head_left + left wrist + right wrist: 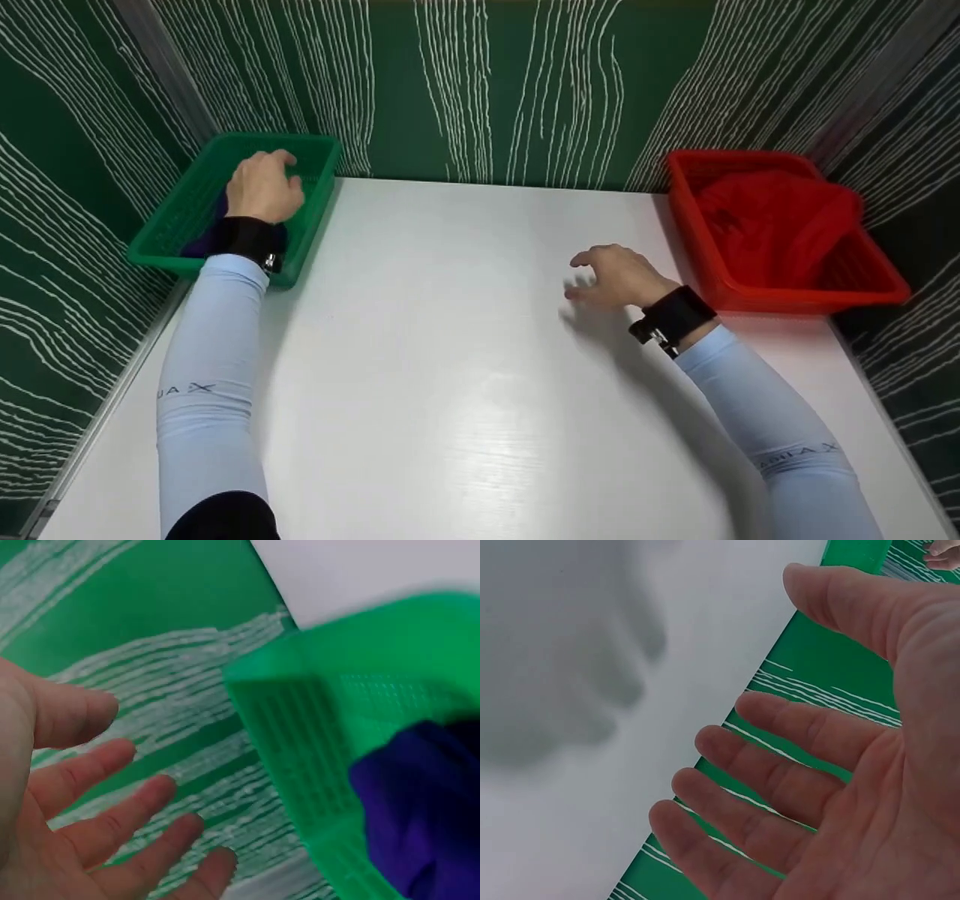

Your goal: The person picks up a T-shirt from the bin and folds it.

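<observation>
My left hand (264,186) hovers over the green basket (319,217) at the back left, its fingers spread and holding nothing. Inside that basket lies a dark purple cloth (420,802), partly hidden by the hand and wrist in the head view. My right hand (619,277) is above the white table, left of the red basket (810,300), with relaxed fingers and nothing in its grasp. A red cloth (780,217) sits bunched in the red basket, part of it over the right rim.
The white table (435,315) stretches between the two baskets. Green walls with white wavy lines (517,97) enclose it at the back and both sides. Metal strips (169,67) run up the corners.
</observation>
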{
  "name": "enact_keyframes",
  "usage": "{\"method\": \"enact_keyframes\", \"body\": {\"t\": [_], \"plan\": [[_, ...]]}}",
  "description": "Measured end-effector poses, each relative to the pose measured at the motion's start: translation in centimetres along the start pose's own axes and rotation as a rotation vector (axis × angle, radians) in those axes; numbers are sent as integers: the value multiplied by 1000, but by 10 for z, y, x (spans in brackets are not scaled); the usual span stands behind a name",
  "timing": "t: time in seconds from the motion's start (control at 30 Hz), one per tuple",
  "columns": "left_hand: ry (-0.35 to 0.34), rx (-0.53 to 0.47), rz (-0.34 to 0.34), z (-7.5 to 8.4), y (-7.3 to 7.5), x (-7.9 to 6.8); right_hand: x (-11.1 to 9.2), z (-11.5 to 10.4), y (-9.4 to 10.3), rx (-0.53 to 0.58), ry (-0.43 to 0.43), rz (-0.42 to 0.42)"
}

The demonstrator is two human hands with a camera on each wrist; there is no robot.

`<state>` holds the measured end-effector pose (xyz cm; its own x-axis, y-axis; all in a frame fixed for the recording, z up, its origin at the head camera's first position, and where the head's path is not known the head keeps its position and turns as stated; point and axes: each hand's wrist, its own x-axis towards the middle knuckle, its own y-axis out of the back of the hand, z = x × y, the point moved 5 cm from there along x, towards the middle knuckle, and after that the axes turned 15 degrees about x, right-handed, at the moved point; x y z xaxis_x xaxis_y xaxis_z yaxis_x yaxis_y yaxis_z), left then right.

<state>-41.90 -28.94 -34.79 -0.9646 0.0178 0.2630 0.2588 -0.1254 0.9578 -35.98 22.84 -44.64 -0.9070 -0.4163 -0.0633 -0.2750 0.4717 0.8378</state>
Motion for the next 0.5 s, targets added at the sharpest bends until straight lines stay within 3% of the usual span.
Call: {"method": "enact_keyframes", "body": {"t": [0.23, 0.37, 0.5], "plan": [[28, -1, -68, -23, -6, 24, -8, -1, 1, -12, -7, -15], [66, 58, -206, -46, -10, 31, -11, -4, 1, -17, -11, -27], [123, 119, -355, -70, -9, 23, -14, -7, 0, -15, 3, -29]]}}
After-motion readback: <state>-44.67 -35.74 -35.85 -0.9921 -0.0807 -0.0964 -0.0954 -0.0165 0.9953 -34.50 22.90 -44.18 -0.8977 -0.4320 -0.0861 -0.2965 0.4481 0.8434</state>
